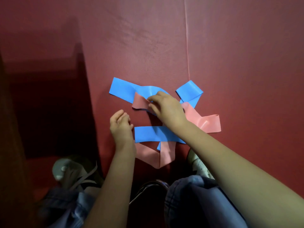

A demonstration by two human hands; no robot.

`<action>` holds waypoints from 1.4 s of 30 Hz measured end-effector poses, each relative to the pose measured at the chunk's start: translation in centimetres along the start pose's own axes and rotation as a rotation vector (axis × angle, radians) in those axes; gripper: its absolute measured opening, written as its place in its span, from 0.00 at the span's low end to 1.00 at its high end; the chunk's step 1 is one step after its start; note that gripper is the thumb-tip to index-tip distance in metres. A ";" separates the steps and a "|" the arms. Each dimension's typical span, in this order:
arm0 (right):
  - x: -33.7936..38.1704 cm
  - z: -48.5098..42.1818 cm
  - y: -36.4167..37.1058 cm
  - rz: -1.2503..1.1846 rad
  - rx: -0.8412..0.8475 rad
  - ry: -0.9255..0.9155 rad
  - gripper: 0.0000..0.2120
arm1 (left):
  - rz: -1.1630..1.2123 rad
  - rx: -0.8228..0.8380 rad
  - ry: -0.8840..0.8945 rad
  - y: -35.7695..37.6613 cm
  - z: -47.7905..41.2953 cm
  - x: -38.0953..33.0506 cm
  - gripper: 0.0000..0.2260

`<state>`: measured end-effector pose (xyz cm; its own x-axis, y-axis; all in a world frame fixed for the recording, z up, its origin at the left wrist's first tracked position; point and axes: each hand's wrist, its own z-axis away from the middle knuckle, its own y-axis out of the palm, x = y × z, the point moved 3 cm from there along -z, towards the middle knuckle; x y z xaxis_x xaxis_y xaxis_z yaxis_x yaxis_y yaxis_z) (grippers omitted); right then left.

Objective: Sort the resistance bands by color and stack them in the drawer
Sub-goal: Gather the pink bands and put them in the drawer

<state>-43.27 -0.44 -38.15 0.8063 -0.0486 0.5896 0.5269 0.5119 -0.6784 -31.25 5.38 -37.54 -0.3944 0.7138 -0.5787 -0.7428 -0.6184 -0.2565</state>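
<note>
Blue and pink resistance bands lie tangled on a red mat point(148, 46). One blue band point(123, 88) stretches across the far side, with a folded blue end point(189, 91) at the right. Another blue band point(148, 134) lies nearer to me. A pink band point(205, 122) spreads to the right and a folded pink band point(158, 155) lies nearest me. My right hand point(166, 107) pinches a raised pink band end point(139, 102) over the far blue band. My left hand point(120, 125) hovers beside the near blue band, fingers loosely curled, holding nothing.
A dark, shadowed recess point(49, 104) lies left of the mat's edge. My knees in blue jeans point(189, 203) and a shoe point(69, 168) fill the bottom of the view. A seam point(186, 38) runs down the mat at the right.
</note>
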 end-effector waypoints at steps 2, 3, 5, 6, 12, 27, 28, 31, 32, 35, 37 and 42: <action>-0.1 0.2 -0.5 -0.075 -0.034 -0.010 0.10 | -0.015 0.020 -0.021 0.1 0.0 0.4 0.08; 0.0 0.5 -0.7 -0.140 -0.073 -0.007 0.09 | -0.020 0.035 -0.031 0.3 0.2 0.5 0.09; 0.2 0.7 -1.0 -0.297 -0.147 0.010 0.09 | -0.011 0.095 -0.046 0.9 0.5 0.6 0.11; 0.3 0.9 -1.1 -0.380 -0.166 0.024 0.09 | -0.010 0.136 -0.045 1.1 0.6 0.6 0.13; 1.6 2.1 -1.9 -0.742 -0.068 0.074 0.07 | 0.060 0.523 -0.009 2.9 1.3 -0.5 0.19; 1.5 2.3 -2.7 -0.956 -0.026 0.051 0.08 | 0.068 0.597 0.219 3.8 2.5 -4.6 0.14; 1.2 2.3 -2.5 -0.936 0.006 0.048 0.09 | 0.066 0.603 0.244 3.9 2.7 -5.0 0.14; -0.2 2.7 -1.8 -0.733 0.085 0.100 0.07 | 0.066 0.585 0.282 4.0 3.0 -6.2 0.14; -0.8 2.9 -1.6 -0.637 0.096 0.115 0.06 | 0.066 0.581 0.299 4.1 3.2 -6.6 0.15; -2.1 3.6 -1.4 -0.382 0.101 0.135 0.08 | 0.081 0.594 0.358 4.2 4.3 -7.9 0.17; -2.3 4.2 -1.5 -0.354 0.082 0.145 0.10 | 0.104 0.599 0.387 4.3 4.9 -8.7 0.15; -0.5 5.5 -1.4 -0.475 0.165 0.028 0.08 | 0.176 0.649 0.494 3.9 6.2 -11.1 0.11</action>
<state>-45.87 3.62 -35.04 0.4961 -0.3308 0.8028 0.7896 0.5565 -0.2586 -33.11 -2.94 -27.32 -0.3638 0.3049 -0.8802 -0.9162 -0.2875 0.2791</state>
